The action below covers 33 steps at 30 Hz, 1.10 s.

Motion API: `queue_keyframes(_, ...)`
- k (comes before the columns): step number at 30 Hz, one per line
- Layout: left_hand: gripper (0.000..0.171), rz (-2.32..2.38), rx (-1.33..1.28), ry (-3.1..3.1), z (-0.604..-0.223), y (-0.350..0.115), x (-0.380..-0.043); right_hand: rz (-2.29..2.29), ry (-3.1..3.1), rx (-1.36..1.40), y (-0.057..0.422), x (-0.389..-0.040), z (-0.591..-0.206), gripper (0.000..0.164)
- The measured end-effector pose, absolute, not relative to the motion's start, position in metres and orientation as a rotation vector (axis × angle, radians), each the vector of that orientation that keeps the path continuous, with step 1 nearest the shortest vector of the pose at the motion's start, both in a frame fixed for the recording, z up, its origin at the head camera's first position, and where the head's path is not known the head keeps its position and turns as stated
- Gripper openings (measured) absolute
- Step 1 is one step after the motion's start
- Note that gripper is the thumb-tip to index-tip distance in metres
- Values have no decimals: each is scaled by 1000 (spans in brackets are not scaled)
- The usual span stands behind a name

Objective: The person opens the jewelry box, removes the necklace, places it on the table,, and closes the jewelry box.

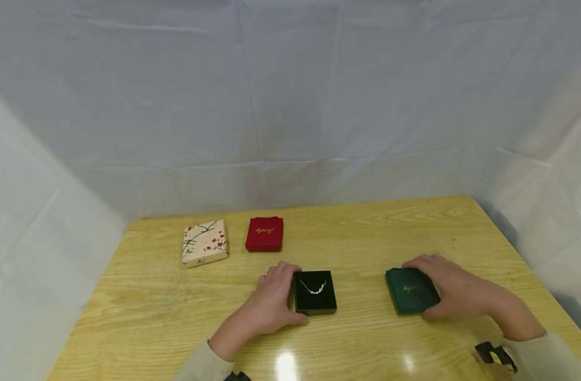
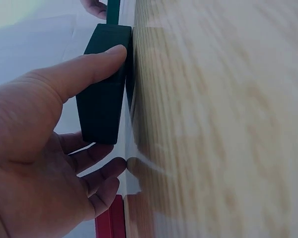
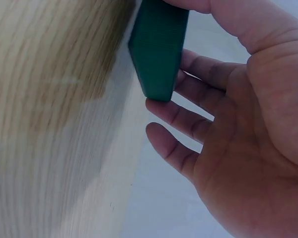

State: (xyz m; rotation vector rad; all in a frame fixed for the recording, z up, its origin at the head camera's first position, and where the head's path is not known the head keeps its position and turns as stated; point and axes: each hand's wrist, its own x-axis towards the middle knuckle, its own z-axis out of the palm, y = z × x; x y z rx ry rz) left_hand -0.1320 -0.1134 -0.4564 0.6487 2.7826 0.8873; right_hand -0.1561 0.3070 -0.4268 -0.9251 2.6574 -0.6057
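Observation:
My left hand (image 1: 272,302) grips the left side of a small dark green jewelry box (image 1: 315,306), thumb at its near edge and fingers at its far edge. The box has no lid on it, and a silver necklace (image 1: 314,291) with sparkling stones lies across its dark insert. To the right, my right hand (image 1: 454,286) holds a green box lid (image 1: 409,300) with gold lettering by its near and far edges. The left wrist view shows the thumb pressed on the side wall of the box (image 2: 103,99). In the right wrist view the green lid (image 3: 161,54) is close over the table.
A shut red box (image 1: 264,241) with gold lettering stands at the back of the wooden table (image 1: 357,227). Left of it lies a cream box (image 1: 206,244) printed with branches and red blossoms. White sheeting (image 1: 290,106) hangs behind the table and at both sides.

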Motion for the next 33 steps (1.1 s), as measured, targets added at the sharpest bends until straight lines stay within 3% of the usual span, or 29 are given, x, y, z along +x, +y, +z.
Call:
queue_keyframes(19, 104, 839, 678, 2793, -457, -112, -132, -606, 2629, -925, 315, -156, -437, 94)
queue_keyframes(29, 112, 845, 645, 2760, -457, -114, -132, -641, 2589, -838, 310, -155, -432, 112)
queue_keyframes(33, 113, 857, 642, 2752, -457, -115, -132, -641, 2609, -831, 300, -155, -426, 110)
